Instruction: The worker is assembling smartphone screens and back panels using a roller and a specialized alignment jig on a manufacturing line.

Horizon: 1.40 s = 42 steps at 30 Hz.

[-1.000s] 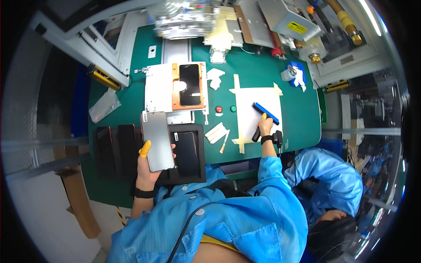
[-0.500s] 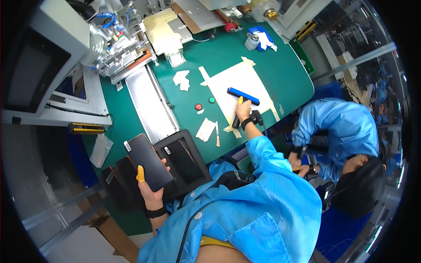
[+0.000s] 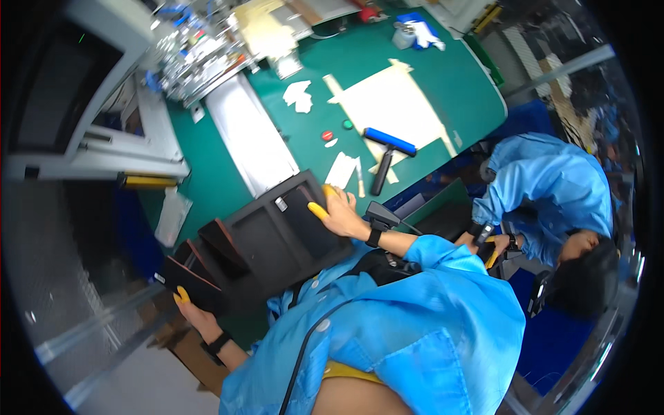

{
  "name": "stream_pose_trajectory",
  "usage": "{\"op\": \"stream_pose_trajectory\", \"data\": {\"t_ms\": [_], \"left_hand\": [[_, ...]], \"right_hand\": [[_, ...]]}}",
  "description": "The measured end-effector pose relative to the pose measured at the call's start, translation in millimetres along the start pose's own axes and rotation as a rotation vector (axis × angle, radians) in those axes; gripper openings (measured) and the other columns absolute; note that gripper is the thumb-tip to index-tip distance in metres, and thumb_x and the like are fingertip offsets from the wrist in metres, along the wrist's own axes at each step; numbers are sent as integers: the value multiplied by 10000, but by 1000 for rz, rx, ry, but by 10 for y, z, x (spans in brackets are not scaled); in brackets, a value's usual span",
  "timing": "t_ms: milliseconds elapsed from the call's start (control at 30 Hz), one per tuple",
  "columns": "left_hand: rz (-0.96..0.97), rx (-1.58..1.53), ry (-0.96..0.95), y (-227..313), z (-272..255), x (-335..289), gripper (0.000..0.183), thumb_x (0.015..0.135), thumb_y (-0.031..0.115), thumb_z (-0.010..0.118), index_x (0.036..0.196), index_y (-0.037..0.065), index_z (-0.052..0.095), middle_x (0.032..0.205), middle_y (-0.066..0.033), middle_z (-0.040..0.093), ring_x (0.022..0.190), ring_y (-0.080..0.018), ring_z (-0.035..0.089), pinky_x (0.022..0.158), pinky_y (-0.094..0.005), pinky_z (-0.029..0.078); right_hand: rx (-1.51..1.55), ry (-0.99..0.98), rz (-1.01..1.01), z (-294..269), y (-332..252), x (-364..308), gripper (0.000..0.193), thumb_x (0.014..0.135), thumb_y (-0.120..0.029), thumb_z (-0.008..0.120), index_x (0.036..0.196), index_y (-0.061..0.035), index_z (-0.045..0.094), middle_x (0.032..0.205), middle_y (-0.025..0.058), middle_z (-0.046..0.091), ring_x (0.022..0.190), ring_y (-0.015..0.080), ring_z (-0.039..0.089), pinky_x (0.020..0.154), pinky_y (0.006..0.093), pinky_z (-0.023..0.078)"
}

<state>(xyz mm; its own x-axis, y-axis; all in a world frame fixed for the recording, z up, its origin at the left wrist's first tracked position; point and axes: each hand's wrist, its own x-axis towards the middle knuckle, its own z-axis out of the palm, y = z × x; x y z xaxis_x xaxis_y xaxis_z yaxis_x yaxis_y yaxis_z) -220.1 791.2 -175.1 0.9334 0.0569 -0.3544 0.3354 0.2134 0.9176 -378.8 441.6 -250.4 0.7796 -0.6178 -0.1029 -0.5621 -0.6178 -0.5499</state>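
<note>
At the lower left, my left hand (image 3: 199,319) is closed on a dark, flat phone-like panel (image 3: 190,282) with a small white label. The panel tilts at the left end of a black foam tray (image 3: 257,238). My right hand (image 3: 346,218) grips the tray's right edge, its yellow-covered thumb and fingertip beside a second dark panel (image 3: 304,216) lying in a recess. More dark panels (image 3: 225,242) stand in slots near the tray's left side. A blue roller (image 3: 389,141) with a black handle lies at the near edge of a taped white sheet (image 3: 387,104), apart from both hands.
Red (image 3: 327,135) and green (image 3: 348,124) buttons sit on the green table beside paper scraps (image 3: 342,169). A metal rail (image 3: 250,131) leads to machinery at the back left. A bottle (image 3: 402,36) stands at the far right; a co-worker (image 3: 553,187) bends at the right.
My right hand has let go of the roller and come down-left to the tray. The left hand has carried its panel down-left to the tray's left end. The view has shifted slightly.
</note>
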Motion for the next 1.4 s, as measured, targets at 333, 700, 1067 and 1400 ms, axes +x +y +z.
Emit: {"op": "stream_pose_trajectory", "data": {"t_ms": [333, 700, 1067, 1400], "left_hand": [[280, 538, 209, -457, -423, 500, 355, 825, 53, 538, 1168, 44, 448, 1046, -66, 528, 889, -128, 512, 769, -230, 406], [181, 701, 59, -583, -495, 599, 365, 840, 38, 501, 1197, 59, 429, 1050, -108, 553, 938, -154, 531, 802, -264, 420], [166, 995, 203, -610, -591, 172, 341, 836, 89, 454, 1166, 6, 486, 1081, -149, 509, 999, -224, 475, 849, -304, 364], [-134, 739, 189, -587, -875, 84, 376, 784, -44, 386, 1147, -9, 476, 972, -74, 538, 806, -128, 506, 708, -223, 393]], "right_hand": [[-88, 214, -59, -367, 479, -6, 309, 857, -206, 491, 1020, 55, 459, 612, 255, 546, 578, 423, 542, 457, 455, 407], [-175, 106, 110, -647, 733, 86, 289, 888, -212, 447, 1066, 15, 434, 679, 276, 537, 627, 438, 530, 489, 449, 385], [-61, 135, -131, -93, 12, -70, 379, 833, -114, 497, 1135, 70, 362, 909, 319, 507, 791, 427, 524, 626, 474, 412], [118, -177, -635, 593, -1430, 82, 187, 715, -113, 609, 892, -54, 622, 834, 144, 530, 807, 291, 498, 697, 370, 426]]}}
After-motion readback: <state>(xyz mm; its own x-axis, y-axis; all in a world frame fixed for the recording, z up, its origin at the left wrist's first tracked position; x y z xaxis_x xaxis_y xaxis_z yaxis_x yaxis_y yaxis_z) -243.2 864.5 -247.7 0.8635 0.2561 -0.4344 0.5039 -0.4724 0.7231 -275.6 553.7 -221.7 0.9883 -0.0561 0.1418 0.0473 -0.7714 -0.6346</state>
